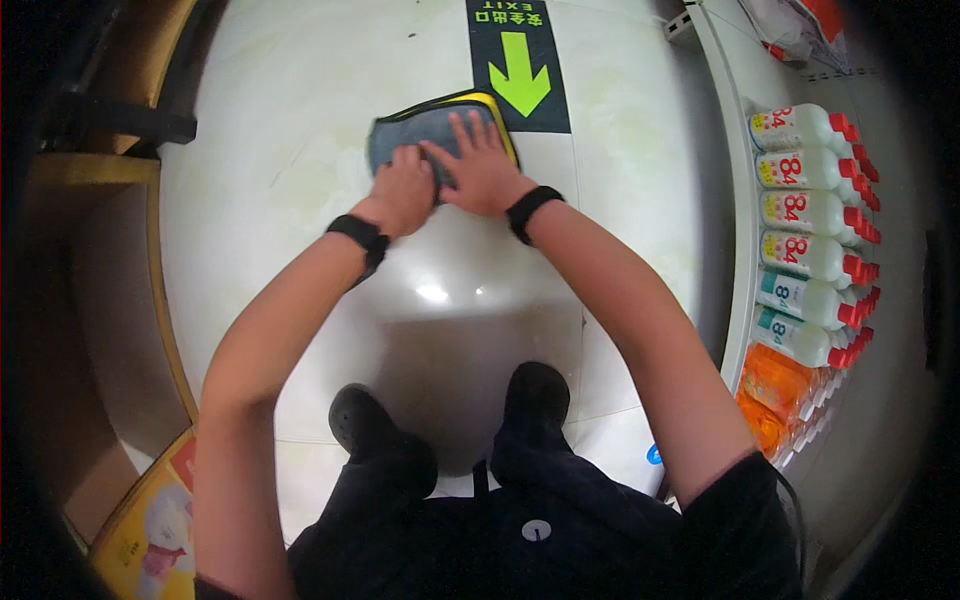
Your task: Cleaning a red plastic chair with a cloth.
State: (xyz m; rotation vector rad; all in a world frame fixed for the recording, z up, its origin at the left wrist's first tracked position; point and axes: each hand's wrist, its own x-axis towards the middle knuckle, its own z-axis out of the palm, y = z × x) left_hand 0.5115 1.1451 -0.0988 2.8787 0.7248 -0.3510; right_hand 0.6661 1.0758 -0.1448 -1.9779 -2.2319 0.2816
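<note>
A folded grey cloth [409, 133] with black edging and a yellow underside is in front of me, over the pale tiled floor. Whether it rests on the floor I cannot tell. My left hand [403, 187] has its fingers curled at the cloth's near edge, gripping it. Flat on the cloth's right part lies my right hand [484, 165], fingers spread and pointing away from me. The two hands are side by side, the right thumb close to the left fingers. A black band circles each wrist.
A dark floor sticker [520, 75] with a green arrow and writing lies just beyond the cloth. Shelving [724, 187] on the right holds several white bottles [802, 191] with red caps and orange bottles [772, 382]. To my left stand brown shelves [154, 262] and a yellow carton [146, 532].
</note>
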